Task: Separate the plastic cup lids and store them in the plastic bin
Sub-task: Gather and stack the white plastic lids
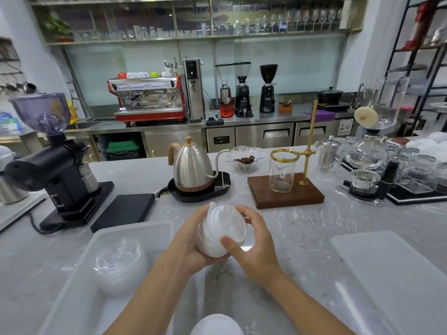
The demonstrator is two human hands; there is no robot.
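A nested stack of translucent white plastic cup lids [221,229] is held above the marble counter, tilted toward me. My left hand [191,243] cups the stack from below and from its left side. My right hand [251,243] grips the top lid, thumb on its near rim and fingers over the far rim. The white plastic bin [96,240] lies at the lower left. Inside it sits a pile of separated lids [121,262]. Another white lid stack [215,325] shows at the bottom edge.
A flat white bin lid [396,274] lies at the right. Behind my hands stand a steel kettle on its base [193,168], a black scale [124,210], a black grinder [55,170], a wooden drip stand with a glass carafe [283,187] and glassware [387,163] at far right.
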